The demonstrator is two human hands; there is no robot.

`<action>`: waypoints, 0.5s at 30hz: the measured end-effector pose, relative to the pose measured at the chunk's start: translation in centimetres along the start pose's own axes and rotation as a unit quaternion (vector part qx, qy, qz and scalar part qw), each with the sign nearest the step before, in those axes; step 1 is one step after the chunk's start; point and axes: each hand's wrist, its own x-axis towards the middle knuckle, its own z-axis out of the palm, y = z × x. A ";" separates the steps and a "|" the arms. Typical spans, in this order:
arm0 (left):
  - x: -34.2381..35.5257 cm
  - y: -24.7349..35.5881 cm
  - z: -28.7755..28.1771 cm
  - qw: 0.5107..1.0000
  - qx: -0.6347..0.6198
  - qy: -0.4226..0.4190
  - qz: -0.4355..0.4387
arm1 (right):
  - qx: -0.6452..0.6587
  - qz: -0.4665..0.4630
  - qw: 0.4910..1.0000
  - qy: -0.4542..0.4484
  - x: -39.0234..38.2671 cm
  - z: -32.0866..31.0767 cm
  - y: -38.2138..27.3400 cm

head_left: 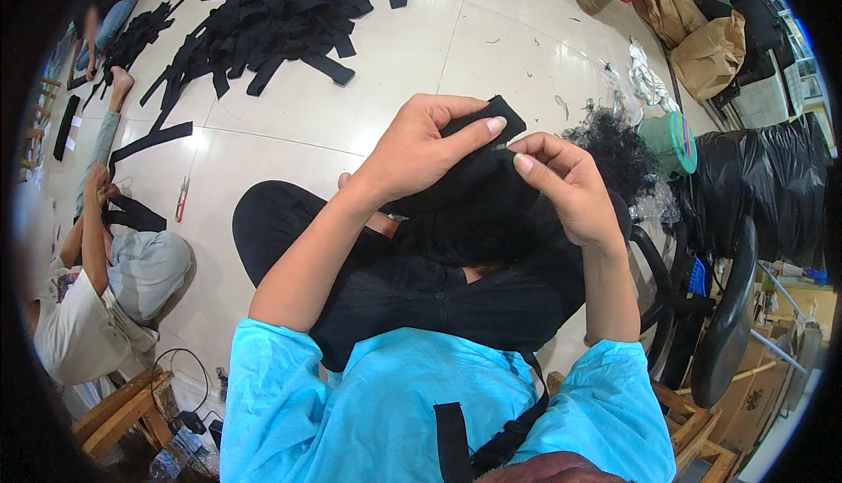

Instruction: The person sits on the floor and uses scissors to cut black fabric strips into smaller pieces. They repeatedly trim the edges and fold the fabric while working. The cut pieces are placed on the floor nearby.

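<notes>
Black fabric [463, 194] is held up over my crossed legs, with a folded strap end [500, 111] at its top. My left hand [430, 145] grips that strap end, thumb lying on top of it. My right hand [561, 181] is closed in a pinch on the fabric edge just right of and below the left thumb, fingertips close to the left hand's. The rest of the fabric hangs below both hands and merges in colour with my black trousers, so its outline is hard to make out.
A pile of black straps [281, 18] and red-handled snips [182, 198] lie on the floor [228, 281]. A seated co-worker [105, 308] handles straps at left; others sit farther back. Black scraps [610, 150], a green container [667, 141] and a black plastic-covered bundle [745, 189] are at right.
</notes>
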 end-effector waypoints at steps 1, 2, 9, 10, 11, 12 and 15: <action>0.0 -0.1 0.1 1.000 0.005 0.005 0.011 | 0.024 -0.004 1.000 0.013 0.1 0.2 0.4; 0.0 -0.2 0.2 1.000 0.010 0.010 0.021 | 0.049 -0.008 0.998 0.026 0.2 0.3 0.8; -0.2 -0.3 0.2 0.998 0.037 0.003 0.058 | 0.136 -0.008 0.990 0.034 0.3 1.1 1.3; -0.2 -0.4 0.2 0.997 0.038 0.002 0.063 | 0.142 -0.007 0.989 0.036 0.3 1.2 1.3; -0.2 -0.4 0.3 0.997 0.040 0.001 0.069 | 0.149 -0.006 0.988 0.039 0.4 1.3 1.3; -0.2 -0.4 0.3 0.996 0.042 0.000 0.074 | 0.147 -0.006 0.988 0.037 0.4 1.4 1.2; -0.3 -0.3 0.2 0.996 0.053 -0.004 0.069 | 0.142 -0.004 0.989 0.033 0.4 1.4 1.1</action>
